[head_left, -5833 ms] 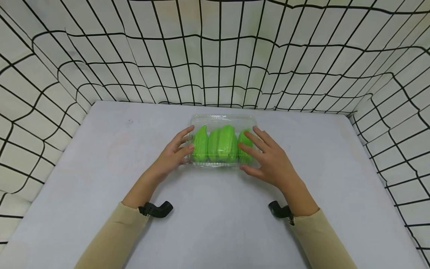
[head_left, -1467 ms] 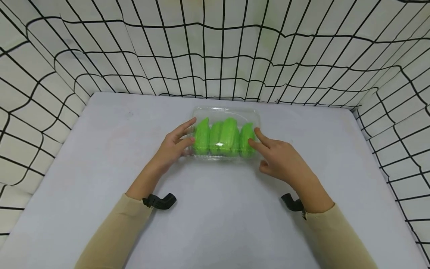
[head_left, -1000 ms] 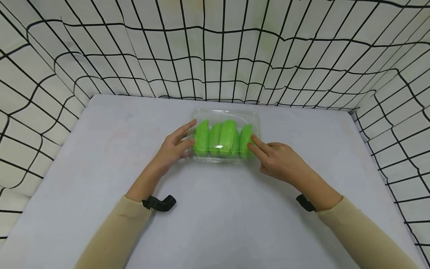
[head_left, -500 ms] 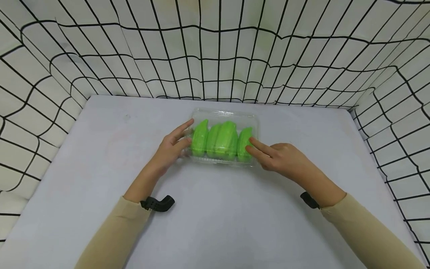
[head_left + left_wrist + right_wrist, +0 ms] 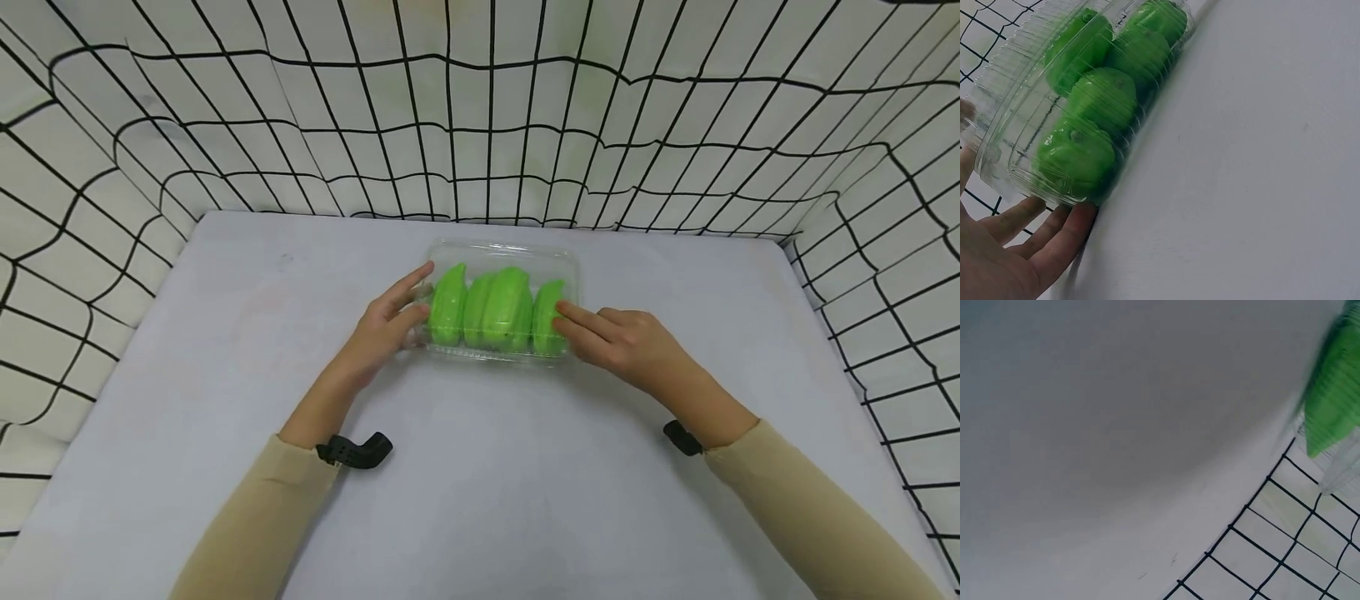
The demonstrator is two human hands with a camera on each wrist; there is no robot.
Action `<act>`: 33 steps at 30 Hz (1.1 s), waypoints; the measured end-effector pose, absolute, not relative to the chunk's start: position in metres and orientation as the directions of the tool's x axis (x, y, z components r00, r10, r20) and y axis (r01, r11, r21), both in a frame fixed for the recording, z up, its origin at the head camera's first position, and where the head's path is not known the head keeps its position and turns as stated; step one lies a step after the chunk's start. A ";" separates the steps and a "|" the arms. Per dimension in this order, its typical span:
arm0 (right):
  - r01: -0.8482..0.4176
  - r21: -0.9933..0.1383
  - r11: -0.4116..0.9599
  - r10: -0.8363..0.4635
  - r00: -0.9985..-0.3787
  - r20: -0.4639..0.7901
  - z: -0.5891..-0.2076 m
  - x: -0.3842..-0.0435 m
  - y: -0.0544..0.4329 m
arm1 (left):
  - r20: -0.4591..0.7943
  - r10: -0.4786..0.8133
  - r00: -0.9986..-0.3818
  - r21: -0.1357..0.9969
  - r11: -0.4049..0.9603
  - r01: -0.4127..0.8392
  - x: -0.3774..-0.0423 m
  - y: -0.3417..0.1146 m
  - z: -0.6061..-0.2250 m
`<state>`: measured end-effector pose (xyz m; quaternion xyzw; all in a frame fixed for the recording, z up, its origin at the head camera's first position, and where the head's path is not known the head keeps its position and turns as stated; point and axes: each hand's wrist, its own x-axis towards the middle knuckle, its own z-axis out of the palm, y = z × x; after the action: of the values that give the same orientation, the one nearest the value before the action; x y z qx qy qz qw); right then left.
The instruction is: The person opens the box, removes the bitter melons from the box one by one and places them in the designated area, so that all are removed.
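Here, clear box (image 5: pixel 495 356) between left grip (image 5: pixel 381 332), right grip (image 5: pixel 624 343).

Head cam: bright, even light; soft faint shadows on the tabletop (image 5: pixel 480 483) along inner sides of both sleeves (image 5: pixel 817 508); slight glare on clear box (image 5: pixel 487 248); mostly sharp. L wrist: dimmer, grey cast, small glints on plastic, dark shadow under fingers (image 5: pixel 1063 244). R wrist: dim, low contrast, broad soft shadow across most of pic, box blurry at R edge.
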<state>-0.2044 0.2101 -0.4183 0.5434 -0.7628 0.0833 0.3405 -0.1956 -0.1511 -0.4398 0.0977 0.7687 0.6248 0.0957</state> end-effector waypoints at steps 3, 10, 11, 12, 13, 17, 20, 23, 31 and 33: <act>-0.891 0.212 0.401 -0.772 -0.204 0.602 -0.417 -0.204 0.212 | -0.030 0.266 -0.963 0.977 0.213 0.028 -0.196 -0.149 -0.440; -0.843 0.169 0.510 -0.710 -0.303 0.636 -0.421 -0.205 0.211 | -0.039 0.360 -0.932 0.960 0.271 0.065 -0.198 -0.154 -0.443; -0.833 0.153 0.531 -0.700 -0.330 0.633 -0.421 -0.205 0.211 | -0.035 0.391 -0.920 0.957 0.280 0.082 -0.198 -0.156 -0.444; -0.824 0.137 0.550 -0.692 -0.357 0.628 -0.421 -0.205 0.210 | -0.033 0.417 -0.908 0.952 0.290 0.099 -0.198 -0.157 -0.444; -0.815 0.124 0.567 -0.685 -0.382 0.620 -0.421 -0.205 0.210 | -0.029 0.436 -0.899 0.946 0.303 0.116 -0.198 -0.158 -0.445; -0.783 0.107 0.612 -0.669 -0.442 0.597 -0.419 -0.204 0.207 | 0.005 0.434 -0.901 0.918 0.356 0.177 -0.197 -0.154 -0.449; -0.781 0.096 0.618 -0.661 -0.449 0.602 -0.417 -0.201 0.202 | 0.033 0.398 -0.917 0.903 0.381 0.198 -0.196 -0.150 -0.451; -0.794 0.107 0.598 -0.678 -0.431 0.595 -0.415 -0.201 0.191 | 0.058 0.372 -0.926 0.893 0.396 0.215 -0.195 -0.147 -0.450; -0.817 0.083 0.571 -0.691 -0.423 0.586 -0.407 -0.196 0.157 | 0.105 0.357 -0.928 0.866 0.425 0.262 -0.196 -0.142 -0.452; -0.806 0.058 0.589 -0.672 -0.448 0.589 -0.406 -0.194 0.151 | 0.107 0.360 -0.927 0.871 0.416 0.262 -0.195 -0.140 -0.451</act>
<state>-0.1944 0.1515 -0.4056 0.4384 -0.8431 0.1160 0.2892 -0.1953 -0.1402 -0.4512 0.1852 0.8400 0.5077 0.0481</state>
